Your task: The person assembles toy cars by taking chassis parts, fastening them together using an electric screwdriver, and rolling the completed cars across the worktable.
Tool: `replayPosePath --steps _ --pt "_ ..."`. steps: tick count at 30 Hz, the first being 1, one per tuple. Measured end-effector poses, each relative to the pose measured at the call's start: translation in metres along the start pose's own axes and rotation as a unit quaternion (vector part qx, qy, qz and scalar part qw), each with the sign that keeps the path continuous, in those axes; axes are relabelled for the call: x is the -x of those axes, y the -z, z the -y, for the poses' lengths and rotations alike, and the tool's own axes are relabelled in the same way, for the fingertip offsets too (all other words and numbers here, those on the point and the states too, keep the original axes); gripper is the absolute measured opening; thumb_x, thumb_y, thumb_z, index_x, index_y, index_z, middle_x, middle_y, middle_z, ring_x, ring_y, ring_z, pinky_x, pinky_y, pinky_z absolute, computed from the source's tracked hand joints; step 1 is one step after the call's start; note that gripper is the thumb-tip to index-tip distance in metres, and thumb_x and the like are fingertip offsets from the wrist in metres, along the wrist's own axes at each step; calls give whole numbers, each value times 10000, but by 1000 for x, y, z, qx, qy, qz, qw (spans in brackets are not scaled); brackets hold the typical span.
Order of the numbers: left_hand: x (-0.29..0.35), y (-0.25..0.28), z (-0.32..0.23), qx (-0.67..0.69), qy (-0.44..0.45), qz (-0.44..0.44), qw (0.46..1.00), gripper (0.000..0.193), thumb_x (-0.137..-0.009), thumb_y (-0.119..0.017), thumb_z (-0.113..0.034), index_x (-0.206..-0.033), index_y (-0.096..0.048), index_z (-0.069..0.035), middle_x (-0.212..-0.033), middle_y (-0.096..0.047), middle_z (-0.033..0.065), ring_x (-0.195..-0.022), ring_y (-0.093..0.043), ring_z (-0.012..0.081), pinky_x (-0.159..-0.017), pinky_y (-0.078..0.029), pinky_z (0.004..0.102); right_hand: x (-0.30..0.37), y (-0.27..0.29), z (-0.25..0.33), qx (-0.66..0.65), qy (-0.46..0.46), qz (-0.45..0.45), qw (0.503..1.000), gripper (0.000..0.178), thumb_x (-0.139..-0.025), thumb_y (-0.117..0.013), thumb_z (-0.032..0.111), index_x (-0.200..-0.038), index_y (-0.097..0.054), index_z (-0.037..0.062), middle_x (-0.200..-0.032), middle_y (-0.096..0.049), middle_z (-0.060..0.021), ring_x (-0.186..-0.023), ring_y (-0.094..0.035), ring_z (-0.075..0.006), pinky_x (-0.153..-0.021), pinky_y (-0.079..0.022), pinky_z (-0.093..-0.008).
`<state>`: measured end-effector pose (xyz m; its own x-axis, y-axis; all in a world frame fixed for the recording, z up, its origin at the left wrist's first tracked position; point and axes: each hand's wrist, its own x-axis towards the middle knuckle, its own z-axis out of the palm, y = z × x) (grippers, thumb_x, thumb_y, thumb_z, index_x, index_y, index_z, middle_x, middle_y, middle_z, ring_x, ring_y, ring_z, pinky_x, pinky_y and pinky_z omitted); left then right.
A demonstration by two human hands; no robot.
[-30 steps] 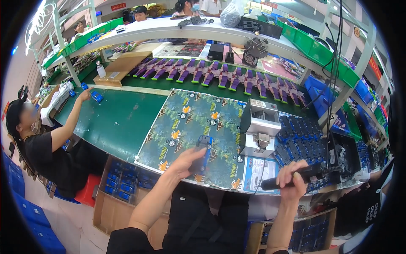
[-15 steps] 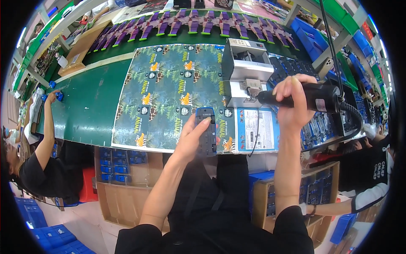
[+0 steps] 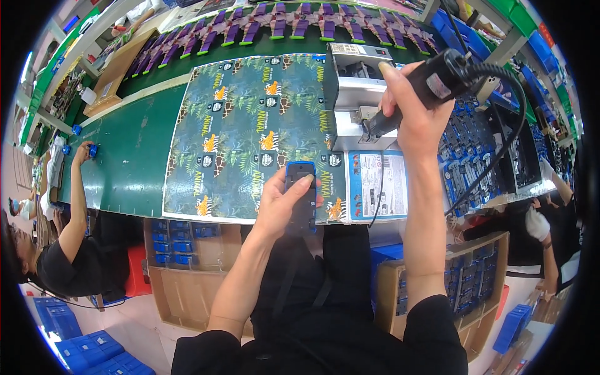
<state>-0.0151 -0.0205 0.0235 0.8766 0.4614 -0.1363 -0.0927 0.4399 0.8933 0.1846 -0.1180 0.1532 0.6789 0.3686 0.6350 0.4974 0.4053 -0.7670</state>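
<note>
My left hand (image 3: 276, 203) is closed round a dark, flat, oblong piece with a blue edge (image 3: 304, 209), apparently the underside of a toy car, thumb across its upper part. It is held over the near edge of the bench. My right hand (image 3: 414, 122) grips a black electric screwdriver (image 3: 437, 80), tilted with its nose down to the left. The screwdriver's nose is at the front of a metal box-shaped machine (image 3: 359, 94), seemingly a screw feeder; whether the bit touches it, I cannot tell.
Animal-printed sheets (image 3: 244, 131) cover the bench beside green board (image 3: 125, 144). Purple-and-green pieces (image 3: 247, 31) line the back. Blue-and-black parts (image 3: 465, 153) stand right of the machine. Cardboard boxes (image 3: 187, 297) are below. A co-worker's hand (image 3: 83, 152) is at left; a cable (image 3: 524, 112) loops right.
My right hand has tilted the screwdriver, its back end rising and its nose dropping left toward the machine's front. My left hand keeps its hold. The co-worker's hand at left has moved slightly.
</note>
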Motion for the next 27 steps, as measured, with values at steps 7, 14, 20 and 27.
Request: replayPosePath --steps 7,14,20,27 --pt "-2 -2 9 23 -13 -18 999 239 -938 -656 -157 -1131 -616 -22 -1001 -705 134 -806 -697 167 -684 -611 323 5 9 13 -115 -81 -39 989 144 -824 -749 89 -819 -622 20 -554 -550 -24 -440 -518 -119 -458 -395 -252" --pt "1 -5 14 -40 -68 -40 996 220 -924 -686 -153 -1085 -645 -9 -927 -693 66 -774 -653 103 -683 -554 271 39 15 45 -242 5 18 970 125 -934 -560 134 -961 -531 15 -652 -499 -69 -514 -488 -165 -542 -440 -319" --pt "1 -8 20 -78 -118 -65 988 210 -910 -707 -158 -1038 -670 4 -858 -682 31 -756 -617 63 -671 -510 238 41 4 37 -266 -15 1 964 133 -941 -557 163 -929 -560 30 -658 -506 -53 -525 -487 -162 -571 -440 -330" --pt "0 -10 20 -74 -115 -71 988 187 -902 -712 -139 -1013 -675 6 -862 -685 23 -753 -604 55 -673 -499 232 40 10 38 -290 -5 -21 957 123 -935 -574 155 -927 -577 32 -656 -508 -49 -531 -494 -160 -574 -436 -326"
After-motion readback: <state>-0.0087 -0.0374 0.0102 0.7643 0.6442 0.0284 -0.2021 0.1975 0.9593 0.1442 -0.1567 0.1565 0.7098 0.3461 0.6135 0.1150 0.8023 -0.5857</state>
